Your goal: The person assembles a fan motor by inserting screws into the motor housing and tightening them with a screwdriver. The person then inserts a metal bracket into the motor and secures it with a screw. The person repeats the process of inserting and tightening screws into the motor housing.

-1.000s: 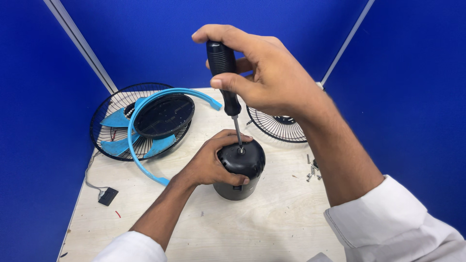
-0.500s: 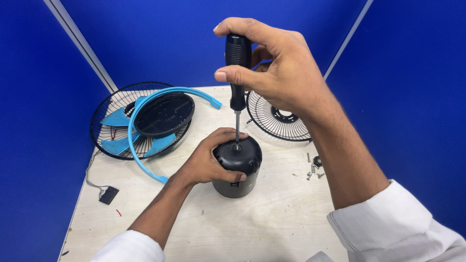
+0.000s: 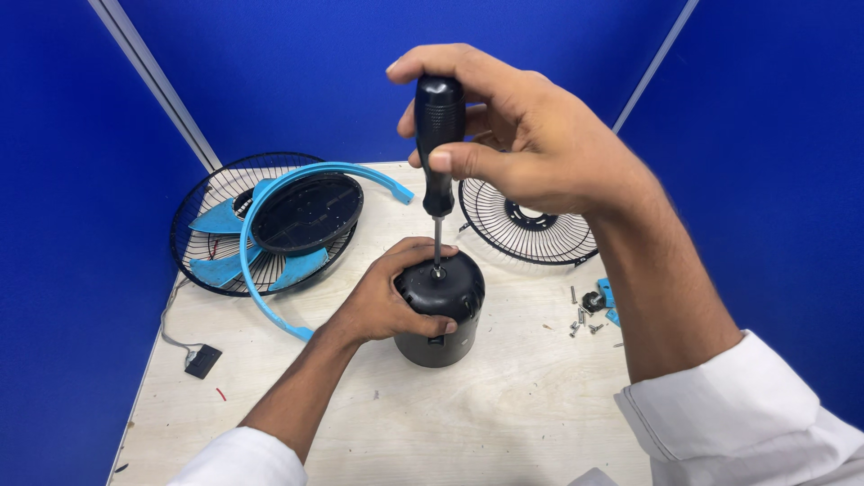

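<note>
A black cylindrical fan motor housing (image 3: 443, 310) stands upright in the middle of the wooden table (image 3: 504, 414). My left hand (image 3: 382, 297) wraps around its left side and holds it steady. My right hand (image 3: 517, 148) grips the black handle of a screwdriver (image 3: 438, 148) held vertically above the housing. The screwdriver's metal tip rests on the top face of the housing.
A wire fan grille with blue blades, a dark round cover and a blue ring (image 3: 270, 220) lies at the back left. A second wire grille (image 3: 526, 225) lies at the back right. Several loose screws and small parts (image 3: 589, 310) sit at the right. Blue partition walls surround the table.
My right hand has straightened the screwdriver from tilted to upright, with the tip staying on the housing top. The left hand keeps its hold on the housing.
</note>
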